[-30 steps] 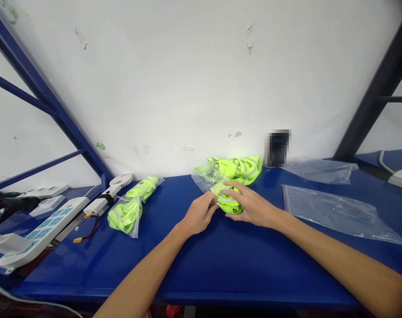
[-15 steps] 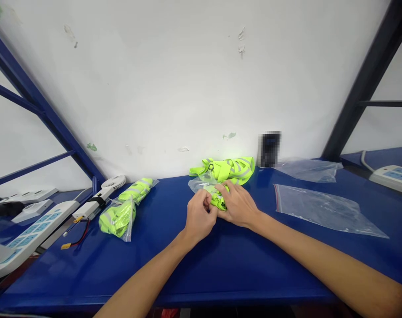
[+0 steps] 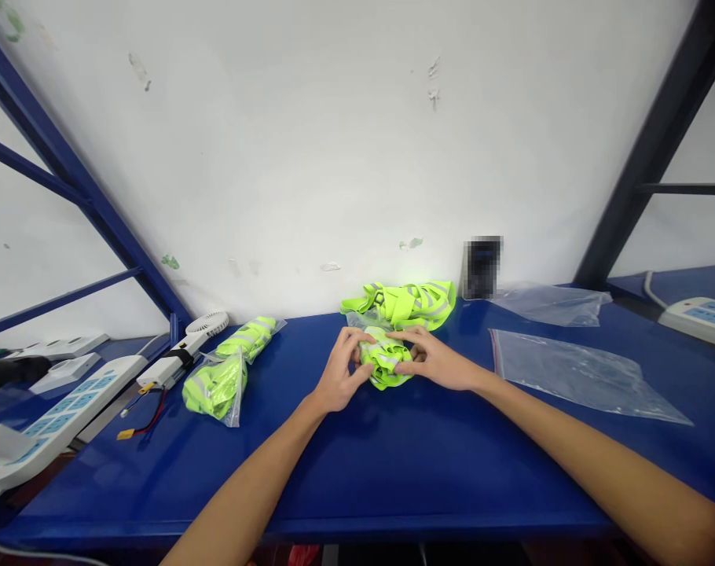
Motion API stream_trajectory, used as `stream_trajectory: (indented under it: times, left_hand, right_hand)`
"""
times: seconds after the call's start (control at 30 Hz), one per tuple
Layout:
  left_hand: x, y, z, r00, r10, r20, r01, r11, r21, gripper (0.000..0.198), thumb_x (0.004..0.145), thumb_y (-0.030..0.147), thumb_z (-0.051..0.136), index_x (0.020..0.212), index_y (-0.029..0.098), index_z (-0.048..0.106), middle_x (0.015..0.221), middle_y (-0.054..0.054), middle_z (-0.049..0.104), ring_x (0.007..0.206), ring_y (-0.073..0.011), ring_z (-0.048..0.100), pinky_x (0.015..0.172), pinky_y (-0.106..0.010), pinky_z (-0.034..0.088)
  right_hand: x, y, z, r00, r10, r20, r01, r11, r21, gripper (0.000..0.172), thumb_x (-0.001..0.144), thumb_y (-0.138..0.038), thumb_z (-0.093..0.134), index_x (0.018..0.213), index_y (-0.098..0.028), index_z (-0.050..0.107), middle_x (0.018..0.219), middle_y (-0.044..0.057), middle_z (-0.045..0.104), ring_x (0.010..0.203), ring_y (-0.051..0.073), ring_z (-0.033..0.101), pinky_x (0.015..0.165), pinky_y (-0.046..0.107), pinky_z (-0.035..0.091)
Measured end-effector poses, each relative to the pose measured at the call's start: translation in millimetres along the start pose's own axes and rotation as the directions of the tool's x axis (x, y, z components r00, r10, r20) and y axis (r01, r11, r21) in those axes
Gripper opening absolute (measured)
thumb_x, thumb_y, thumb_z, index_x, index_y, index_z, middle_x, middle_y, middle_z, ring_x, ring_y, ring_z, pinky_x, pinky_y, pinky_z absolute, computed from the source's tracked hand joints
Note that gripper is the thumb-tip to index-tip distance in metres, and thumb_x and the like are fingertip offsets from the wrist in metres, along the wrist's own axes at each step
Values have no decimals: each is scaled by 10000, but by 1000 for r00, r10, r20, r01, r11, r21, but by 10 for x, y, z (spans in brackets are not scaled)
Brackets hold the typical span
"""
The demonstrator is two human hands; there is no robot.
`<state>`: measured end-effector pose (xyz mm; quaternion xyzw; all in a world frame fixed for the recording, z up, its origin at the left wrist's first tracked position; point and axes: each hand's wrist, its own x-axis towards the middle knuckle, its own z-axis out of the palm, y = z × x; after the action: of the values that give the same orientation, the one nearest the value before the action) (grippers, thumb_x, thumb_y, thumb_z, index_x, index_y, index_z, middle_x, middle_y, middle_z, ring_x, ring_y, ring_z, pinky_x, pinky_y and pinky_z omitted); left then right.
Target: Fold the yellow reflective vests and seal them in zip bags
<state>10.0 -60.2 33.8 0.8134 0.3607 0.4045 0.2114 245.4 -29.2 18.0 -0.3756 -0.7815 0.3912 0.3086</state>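
Observation:
A neon-yellow reflective strap vest (image 3: 386, 360), wadded into a round bundle with silver stripes, sits on the blue table. My left hand (image 3: 341, 368) grips its left side, fingers curled over the top and thumb at the front. From the right, my right hand (image 3: 431, 358) holds it the same way with bent fingers. Just behind the bundle, part of a clear plastic bag (image 3: 363, 319) shows; whether it wraps the bundle I cannot tell. A looser pile of the same yellow straps (image 3: 419, 303) lies farther back against the wall.
Two bagged yellow bundles lie at left, one nearer (image 3: 213, 389), one behind (image 3: 248, 338). Beside them are a small white fan (image 3: 209, 323) and a power strip (image 3: 68, 417). Clear bags (image 3: 570, 373) lie flat at right. A pixelated dark object (image 3: 481, 267) leans on the wall.
My hands have moved apart from their close, overlapping hold to opposite sides of the bundle. More of the yellow bundle now shows between them.

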Motion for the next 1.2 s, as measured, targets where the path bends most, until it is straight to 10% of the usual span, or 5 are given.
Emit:
stream_trajectory:
  times: [0.17, 0.37, 0.87, 1.2]
  left_hand:
    - [20, -24, -70, 986, -110, 128, 75, 964, 255, 706, 772, 488, 689, 1394, 306, 409, 1433, -106, 355, 723, -124, 568, 731, -337, 537]
    - [36, -70, -90, 978, -111, 175, 52, 949, 310, 658, 854, 519, 587, 1451, 340, 376, 1518, -68, 374, 863, -181, 641, 720, -305, 547]
    - [22, -28, 209, 982, -88, -168, 127, 962, 243, 471, 754, 93, 578, 1201, 225, 646, 1326, -85, 594, 539, -61, 527, 649, -276, 551]
    - [14, 86, 274, 962, 187, -197, -129, 953, 274, 365, 899, 105, 414, 1181, 221, 615, 1270, -87, 612, 933, -160, 663, 711, -274, 565]
  right_hand:
    - [-15, -26, -1, 997, -48, -63, 43, 996, -80, 591, 795, -527, 676, 1320, -272, 581, 1066, 55, 422, 833, 167, 533, 805, 367, 508]
    - [-46, -122, -82, 994, -79, 72, 82, 996, -40, 561, 899, -545, 539, 1377, -253, 531, 840, 19, 597, 725, 161, 518, 677, 295, 435]
    - [19, -63, 130, 937, -234, -258, 170, 954, -248, 354, 875, -425, 616, 1134, -187, 657, 647, -22, 540, 568, 133, 476, 578, 255, 359]
    - [7, -206, 241, 909, -239, -341, 96, 917, -387, 129, 909, -256, 459, 1009, -214, 527, 533, -68, 416, 469, 140, 400, 531, 248, 261]
